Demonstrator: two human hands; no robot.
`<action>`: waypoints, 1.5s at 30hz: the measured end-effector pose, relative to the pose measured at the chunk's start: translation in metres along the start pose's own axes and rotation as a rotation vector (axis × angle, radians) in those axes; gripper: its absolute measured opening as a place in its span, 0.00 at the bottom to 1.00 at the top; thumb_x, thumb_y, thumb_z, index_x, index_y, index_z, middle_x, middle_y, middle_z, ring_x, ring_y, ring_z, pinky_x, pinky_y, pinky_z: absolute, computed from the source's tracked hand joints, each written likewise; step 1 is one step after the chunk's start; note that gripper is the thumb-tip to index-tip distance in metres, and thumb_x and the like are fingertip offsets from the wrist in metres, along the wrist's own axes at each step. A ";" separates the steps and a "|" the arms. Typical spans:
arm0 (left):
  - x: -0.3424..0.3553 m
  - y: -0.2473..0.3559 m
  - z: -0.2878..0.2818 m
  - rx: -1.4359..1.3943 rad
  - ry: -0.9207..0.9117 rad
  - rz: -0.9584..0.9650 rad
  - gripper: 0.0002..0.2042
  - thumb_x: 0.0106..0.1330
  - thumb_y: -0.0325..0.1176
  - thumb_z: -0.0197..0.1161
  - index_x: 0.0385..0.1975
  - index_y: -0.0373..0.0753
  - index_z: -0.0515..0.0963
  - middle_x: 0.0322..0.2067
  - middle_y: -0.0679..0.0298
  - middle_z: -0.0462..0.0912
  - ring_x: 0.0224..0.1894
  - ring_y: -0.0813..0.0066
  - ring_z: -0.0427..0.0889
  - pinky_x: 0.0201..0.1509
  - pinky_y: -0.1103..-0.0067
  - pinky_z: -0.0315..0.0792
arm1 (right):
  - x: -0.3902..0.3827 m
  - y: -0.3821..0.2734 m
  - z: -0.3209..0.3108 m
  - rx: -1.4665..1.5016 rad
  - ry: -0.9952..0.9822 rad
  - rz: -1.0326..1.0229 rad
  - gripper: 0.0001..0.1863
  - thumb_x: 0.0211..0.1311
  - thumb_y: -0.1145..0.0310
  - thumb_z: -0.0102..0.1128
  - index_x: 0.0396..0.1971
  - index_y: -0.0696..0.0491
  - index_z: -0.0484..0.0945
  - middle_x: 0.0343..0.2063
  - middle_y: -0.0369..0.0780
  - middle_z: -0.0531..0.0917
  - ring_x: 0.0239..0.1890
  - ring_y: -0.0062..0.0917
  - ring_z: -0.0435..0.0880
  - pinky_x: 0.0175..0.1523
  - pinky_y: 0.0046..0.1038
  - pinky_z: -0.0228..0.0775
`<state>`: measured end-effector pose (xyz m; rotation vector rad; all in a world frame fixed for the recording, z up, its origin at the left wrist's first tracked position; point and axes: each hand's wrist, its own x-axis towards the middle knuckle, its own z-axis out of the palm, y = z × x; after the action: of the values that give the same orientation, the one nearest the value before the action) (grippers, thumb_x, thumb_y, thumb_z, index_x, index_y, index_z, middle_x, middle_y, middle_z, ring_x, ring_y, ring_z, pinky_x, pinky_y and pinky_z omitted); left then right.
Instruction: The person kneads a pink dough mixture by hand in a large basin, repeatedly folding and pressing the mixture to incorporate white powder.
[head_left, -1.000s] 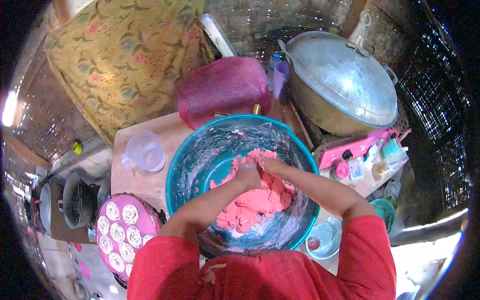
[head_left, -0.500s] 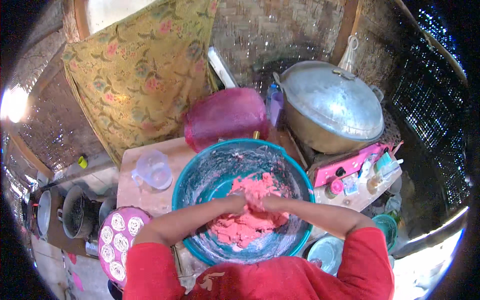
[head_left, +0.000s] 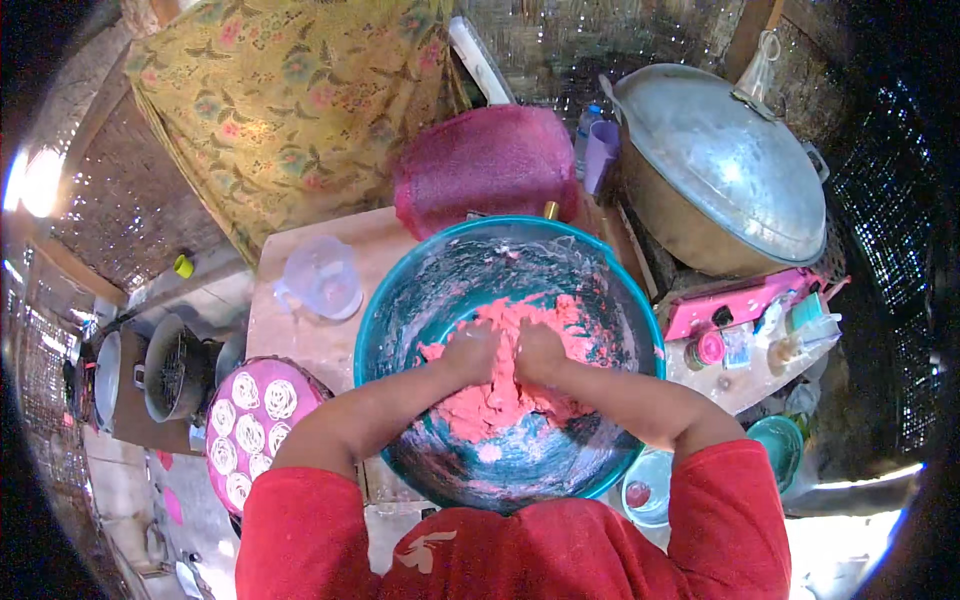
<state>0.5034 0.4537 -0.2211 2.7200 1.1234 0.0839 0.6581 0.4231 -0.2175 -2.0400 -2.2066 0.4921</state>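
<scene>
A wide teal basin (head_left: 372, 335), its inner wall smeared with white flour, holds crumbly pink dough (head_left: 480, 412). My left hand (head_left: 470, 352) is curled into the dough left of the basin's middle. Close beside it, my right hand (head_left: 541, 354) presses in the same way, with a narrow ridge of dough between the two. The fingers of both hands are bent and partly sunk in the dough, so their tips are hidden. Loose lumps lie around the hands and toward the near side of the basin.
A clear plastic jug (head_left: 322, 280) stands left of the basin on the wooden table (head_left: 275, 320). Pink mesh sacking (head_left: 490, 165) lies behind it. A big lidded metal pot (head_left: 725, 170) sits at back right, near a pink stove (head_left: 740, 300). A round pink tray (head_left: 228, 425) carries several white coils.
My hands were together over the dough's middle; now they are slightly apart, pressed down into it. The whole view has shifted, so the basin sits higher and further right.
</scene>
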 end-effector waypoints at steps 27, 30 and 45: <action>-0.019 -0.012 -0.073 -0.309 0.098 -0.130 0.23 0.49 0.28 0.56 0.47 0.38 0.62 0.51 0.48 0.62 0.51 0.48 0.65 0.46 0.56 0.64 | 0.120 0.052 -0.040 -0.122 -1.141 -0.133 0.22 0.49 0.61 0.49 0.46 0.52 0.65 0.45 0.44 0.71 0.45 0.36 0.72 0.49 0.36 0.62; -0.017 -0.016 -0.073 -0.267 0.202 -0.197 0.19 0.50 0.27 0.54 0.45 0.39 0.64 0.46 0.52 0.67 0.47 0.52 0.69 0.43 0.59 0.65 | 0.099 0.070 -0.041 0.269 -1.300 0.123 0.24 0.51 0.60 0.49 0.48 0.52 0.64 0.46 0.44 0.71 0.46 0.35 0.71 0.50 0.36 0.62; -0.015 -0.011 -0.095 -0.377 0.192 -0.059 0.16 0.51 0.22 0.49 0.42 0.34 0.69 0.38 0.48 0.72 0.40 0.52 0.74 0.41 0.61 0.68 | -0.028 0.024 -0.039 1.021 -1.186 0.497 0.22 0.62 0.55 0.35 0.46 0.56 0.67 0.43 0.43 0.74 0.43 0.33 0.75 0.50 0.36 0.65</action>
<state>0.4733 0.4657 -0.1296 2.3793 1.1049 0.5032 0.6952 0.4036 -0.1843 -1.6873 -0.9844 2.6647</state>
